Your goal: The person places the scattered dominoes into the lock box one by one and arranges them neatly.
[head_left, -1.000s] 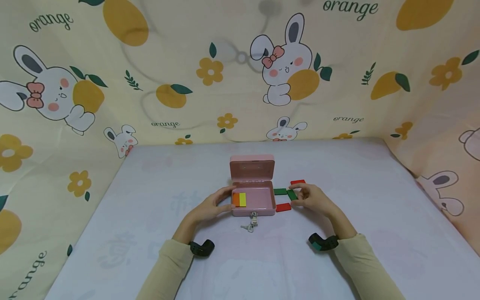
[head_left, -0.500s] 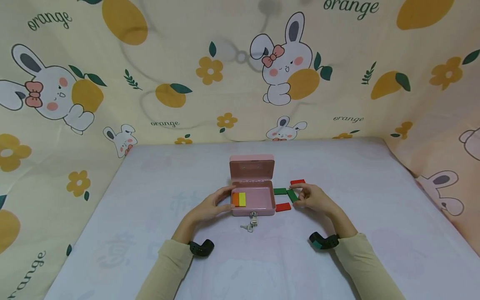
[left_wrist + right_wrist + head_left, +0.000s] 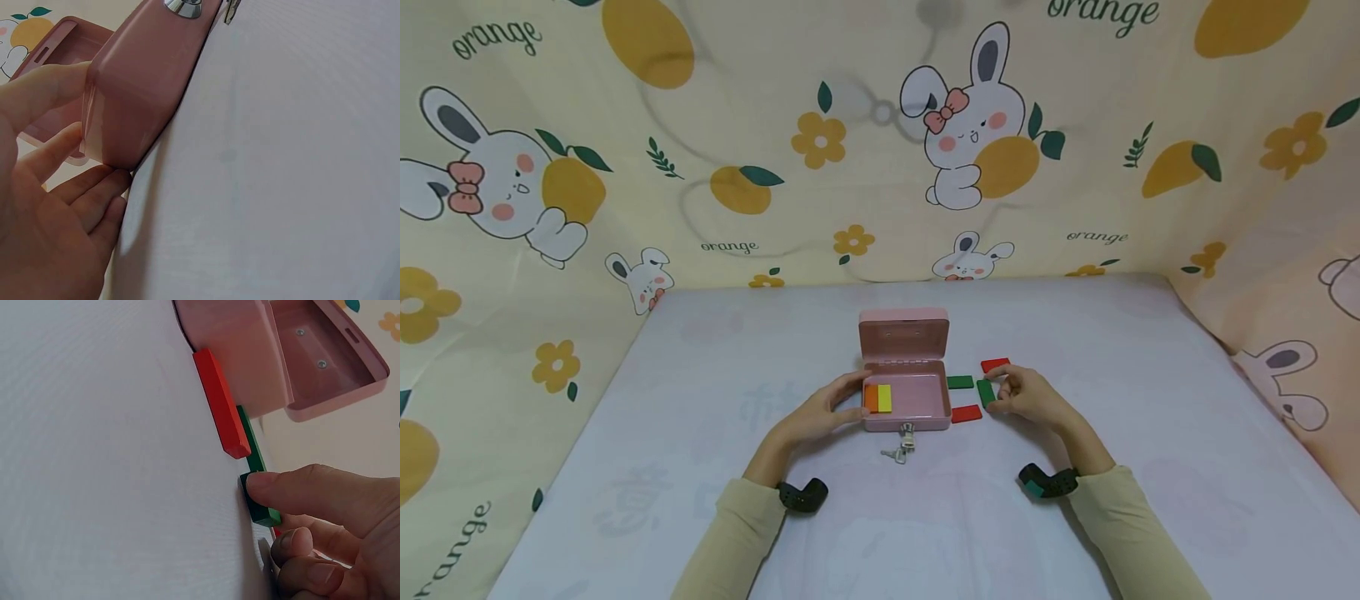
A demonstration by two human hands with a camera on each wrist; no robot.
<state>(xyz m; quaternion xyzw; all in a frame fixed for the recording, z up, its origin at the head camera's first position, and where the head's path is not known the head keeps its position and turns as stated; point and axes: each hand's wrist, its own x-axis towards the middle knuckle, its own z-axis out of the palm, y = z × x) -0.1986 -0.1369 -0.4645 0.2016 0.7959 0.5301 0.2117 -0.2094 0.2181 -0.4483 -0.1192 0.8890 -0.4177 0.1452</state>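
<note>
A pink metal cash box (image 3: 917, 425) stands with its lid (image 3: 904, 337) raised. An orange block (image 3: 871, 398) and a yellow block (image 3: 884, 398) lie side by side inside at its left end. My left hand (image 3: 823, 410) rests against the box's left side, thumb and forefinger spread at the rim, other fingertips low on the wall (image 3: 125, 119). Right of the box, my right hand (image 3: 1030, 395) pinches a green block (image 3: 986, 393) between thumb and forefinger, close over the table. In the right wrist view the thumb covers part of that green block (image 3: 265, 512).
Another green block (image 3: 960, 382) and a red block (image 3: 967, 414) lie beside the box's right wall. A second red block (image 3: 996, 365) lies behind my right hand. A padlock (image 3: 908, 433) with keys (image 3: 895, 455) is at the box's front. A printed cloth (image 3: 850, 192) rises behind the table.
The pinched green block has turned from a slant to nearly straight front to back, and its far end has moved right, away from the other green block. The left hand stays put.
</note>
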